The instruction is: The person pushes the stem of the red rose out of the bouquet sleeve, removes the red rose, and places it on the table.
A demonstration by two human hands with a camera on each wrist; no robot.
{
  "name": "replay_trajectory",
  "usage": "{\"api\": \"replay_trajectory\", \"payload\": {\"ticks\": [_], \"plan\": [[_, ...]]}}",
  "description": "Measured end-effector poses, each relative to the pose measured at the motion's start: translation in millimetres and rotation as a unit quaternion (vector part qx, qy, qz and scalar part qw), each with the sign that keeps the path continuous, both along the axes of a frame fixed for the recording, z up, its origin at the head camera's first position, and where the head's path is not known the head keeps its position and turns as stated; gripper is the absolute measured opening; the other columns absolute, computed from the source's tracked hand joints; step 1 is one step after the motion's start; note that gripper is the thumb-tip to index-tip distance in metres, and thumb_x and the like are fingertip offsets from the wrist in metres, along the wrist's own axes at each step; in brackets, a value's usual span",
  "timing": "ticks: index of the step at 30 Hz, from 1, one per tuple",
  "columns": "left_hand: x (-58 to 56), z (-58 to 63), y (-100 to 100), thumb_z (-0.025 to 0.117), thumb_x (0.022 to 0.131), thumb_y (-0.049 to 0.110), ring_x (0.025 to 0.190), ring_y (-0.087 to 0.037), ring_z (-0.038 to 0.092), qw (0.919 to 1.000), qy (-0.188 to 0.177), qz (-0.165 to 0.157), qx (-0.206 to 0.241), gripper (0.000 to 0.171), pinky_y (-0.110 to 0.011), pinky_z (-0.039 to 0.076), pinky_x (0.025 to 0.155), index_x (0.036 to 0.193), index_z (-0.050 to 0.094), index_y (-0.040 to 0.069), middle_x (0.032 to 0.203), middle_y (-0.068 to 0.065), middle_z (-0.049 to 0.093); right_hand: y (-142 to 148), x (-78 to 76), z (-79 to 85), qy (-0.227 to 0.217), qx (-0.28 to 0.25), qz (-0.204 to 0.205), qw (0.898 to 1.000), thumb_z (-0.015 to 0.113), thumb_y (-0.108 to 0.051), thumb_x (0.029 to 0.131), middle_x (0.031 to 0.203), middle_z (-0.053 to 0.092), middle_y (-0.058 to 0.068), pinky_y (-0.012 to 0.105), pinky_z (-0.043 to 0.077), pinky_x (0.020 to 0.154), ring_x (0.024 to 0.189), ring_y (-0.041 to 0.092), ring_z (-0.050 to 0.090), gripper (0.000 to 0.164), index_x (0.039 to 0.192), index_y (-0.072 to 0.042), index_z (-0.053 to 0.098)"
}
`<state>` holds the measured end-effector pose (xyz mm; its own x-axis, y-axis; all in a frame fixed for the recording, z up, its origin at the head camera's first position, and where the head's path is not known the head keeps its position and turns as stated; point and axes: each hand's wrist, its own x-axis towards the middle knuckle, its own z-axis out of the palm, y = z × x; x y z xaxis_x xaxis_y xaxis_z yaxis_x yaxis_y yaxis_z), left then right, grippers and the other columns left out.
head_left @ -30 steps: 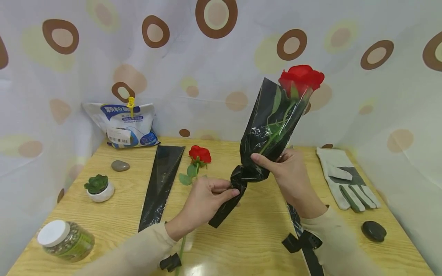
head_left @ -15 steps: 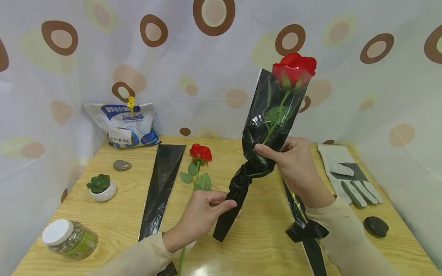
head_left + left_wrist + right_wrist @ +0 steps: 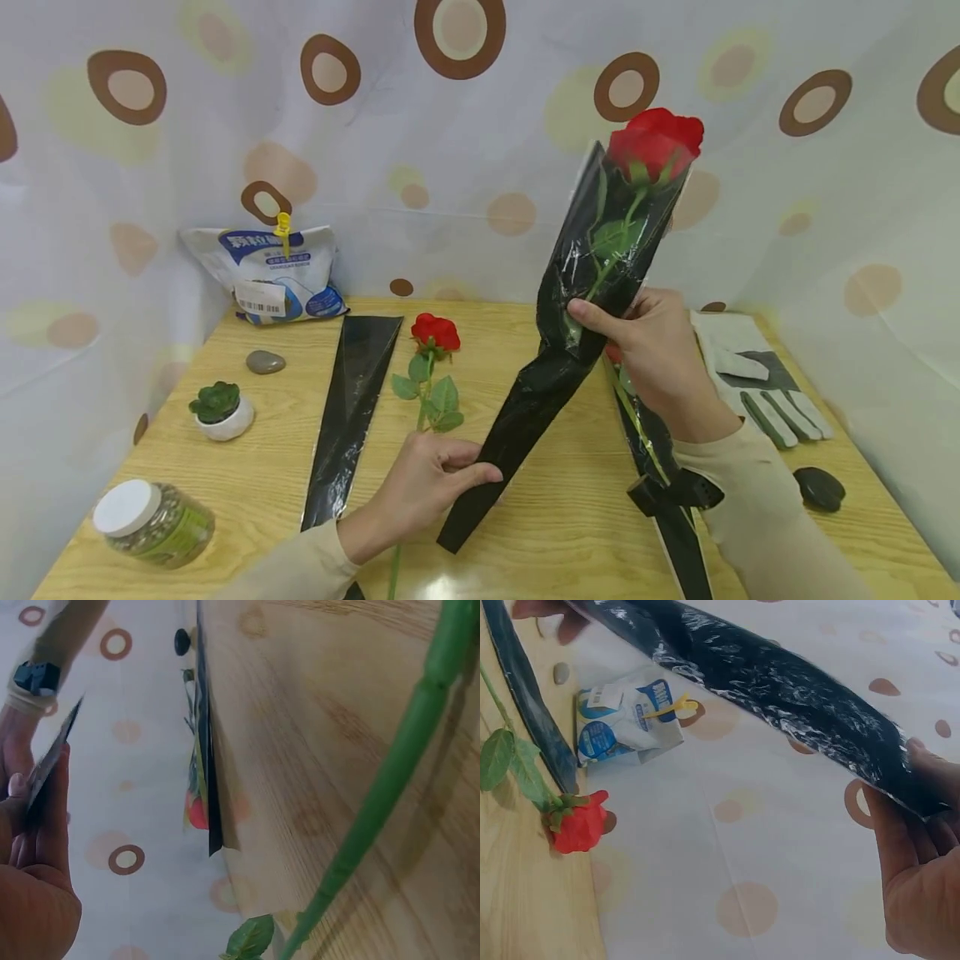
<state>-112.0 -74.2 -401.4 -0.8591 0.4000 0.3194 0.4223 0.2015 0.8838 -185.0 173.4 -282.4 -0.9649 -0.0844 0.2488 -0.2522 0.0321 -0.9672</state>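
Note:
Tilted up over the table is a red rose (image 3: 657, 143) inside a black flower sleeve (image 3: 542, 385) with a clear front; its bloom stands at the sleeve's wide top. My right hand (image 3: 663, 358) grips the sleeve around its middle, thumb across the front. Near the narrow bottom end, my left hand (image 3: 423, 482) pinches the sleeve's edge between thumb and fingers. The right wrist view shows the sleeve's shiny length (image 3: 780, 682) stretched between both hands. Beneath my left hand lies a bare rose (image 3: 435, 332) with green leaves, its stem partly hidden by that hand.
A flat black sleeve (image 3: 351, 400) lies left of the bare rose. Under my right forearm is another sleeved rose (image 3: 637, 425). Around the edges are a glove (image 3: 750, 367), a black stone (image 3: 820, 488), a grey stone (image 3: 266, 362), a potted succulent (image 3: 223, 417), a jar (image 3: 153, 522) and a bag (image 3: 281, 275).
The sleeve's bunched, twisted lower part has straightened out. My left hand has moved down along with the narrow end, while my right hand and the bloom have risen slightly.

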Motion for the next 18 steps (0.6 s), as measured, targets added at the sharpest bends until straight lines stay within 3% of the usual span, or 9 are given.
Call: {"api": "replay_trajectory", "payload": {"ticks": [2, 6, 7, 10, 11, 14, 17, 18], "plan": [[-0.5, -1.9, -2.9, 0.075, 0.087, 0.030, 0.049, -0.003, 0.014, 0.9999, -0.006, -0.007, -0.006, 0.054, -0.024, 0.018, 0.047, 0.057, 0.033, 0.015, 0.055, 0.012, 0.017, 2.9, 1.0, 1.7, -0.001, 0.009, -0.009, 1.000, 0.079, -0.021, 0.086, 0.055, 0.014, -0.002, 0.035, 0.017, 0.041, 0.045, 0.019, 0.006, 0.049, 0.054, -0.011, 0.044], [-4.7, 1.5, -8.6, 0.075, 0.088, 0.034, 0.053, -0.007, 0.014, 0.9982, -0.039, -0.017, -0.042, 0.056, -0.025, 0.020, 0.051, 0.060, 0.031, 0.014, 0.061, 0.009, 0.015, 4.4, 2.6, 3.2, -0.006, 0.014, -0.024, 1.000, 0.080, -0.024, 0.085, 0.056, 0.009, 0.001, 0.036, 0.014, 0.039, 0.043, 0.021, 0.005, 0.069, 0.055, -0.013, 0.019], [-6.4, 4.0, -9.6, 0.075, 0.089, 0.034, 0.054, -0.008, 0.015, 0.9972, -0.050, -0.018, -0.052, 0.055, -0.026, 0.021, 0.052, 0.061, 0.031, 0.012, 0.062, 0.008, 0.015, 4.0, 2.6, 3.7, -0.003, 0.014, -0.028, 1.000, 0.081, -0.024, 0.085, 0.055, 0.009, 0.001, 0.036, 0.014, 0.038, 0.043, 0.021, 0.005, 0.069, 0.054, -0.011, 0.020], [-10.8, 13.1, -10.5, 0.073, 0.091, 0.034, 0.058, 0.001, 0.041, 0.9945, -0.079, -0.015, -0.067, 0.038, -0.019, 0.040, 0.058, 0.067, 0.052, 0.012, 0.064, 0.012, 0.040, 2.2, 2.6, 5.3, 0.017, 0.030, -0.048, 0.998, 0.081, -0.027, 0.084, 0.053, 0.011, 0.001, 0.036, 0.014, 0.037, 0.040, 0.020, 0.007, 0.069, 0.054, -0.010, 0.021], [-12.1, 16.2, -9.7, 0.072, 0.092, 0.035, 0.060, 0.000, 0.044, 0.9941, -0.083, -0.014, -0.068, 0.036, -0.020, 0.041, 0.060, 0.071, 0.056, 0.011, 0.066, 0.011, 0.043, 1.4, 2.7, 6.2, 0.026, 0.034, -0.053, 0.998, 0.081, -0.027, 0.084, 0.053, 0.012, 0.001, 0.036, 0.014, 0.036, 0.040, 0.020, 0.008, 0.068, 0.053, -0.010, 0.023], [-14.6, 23.9, -4.9, 0.068, 0.095, 0.037, 0.073, -0.004, 0.064, 0.9948, -0.086, -0.021, -0.049, 0.024, -0.021, 0.048, 0.066, 0.090, 0.071, 0.013, 0.076, 0.009, 0.064, -2.3, 3.1, 8.3, 0.050, 0.028, -0.053, 0.997, 0.082, -0.025, 0.084, 0.052, 0.014, 0.000, 0.036, 0.013, 0.036, 0.039, 0.020, 0.009, 0.061, 0.052, -0.008, 0.032], [-15.8, 27.6, 1.8, 0.065, 0.097, 0.034, 0.066, -0.009, 0.066, 0.9953, -0.090, -0.029, -0.018, 0.024, -0.022, 0.048, 0.061, 0.097, 0.074, 0.012, 0.070, 0.010, 0.068, -7.7, 4.3, 8.4, 0.077, 0.013, -0.039, 0.996, 0.082, -0.020, 0.084, 0.052, 0.015, 0.001, 0.036, 0.014, 0.037, 0.039, 0.020, 0.009, 0.057, 0.053, -0.006, 0.036], [-15.8, 28.1, 3.7, 0.064, 0.097, 0.031, 0.071, -0.011, 0.070, 0.9949, -0.096, -0.030, -0.004, 0.023, -0.023, 0.052, 0.064, 0.104, 0.074, 0.011, 0.075, 0.008, 0.072, -9.6, 5.0, 7.8, 0.087, 0.017, -0.041, 0.995, 0.082, -0.020, 0.084, 0.051, 0.015, 0.000, 0.035, 0.015, 0.036, 0.039, 0.019, 0.009, 0.057, 0.053, -0.005, 0.037]]}}
